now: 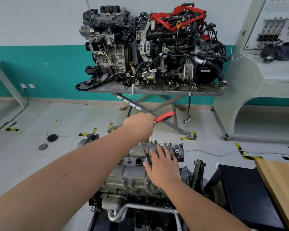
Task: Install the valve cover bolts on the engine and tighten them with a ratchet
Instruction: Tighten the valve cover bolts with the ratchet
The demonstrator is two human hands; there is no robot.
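Head view, grey valve cover [135, 174], red-handled ratchet [164, 117]

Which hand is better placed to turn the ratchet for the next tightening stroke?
Left hand: it grips the red-handled ratchet, whose extension reaches down to the grey metal valve cover. The right hand lies flat on the cover, steadying the socket end.

Valve cover [133, 174]: matt grey cast metal. Ratchet [163, 117] handle: glossy red-black plastic. Board [280, 184]: smooth pale wood.
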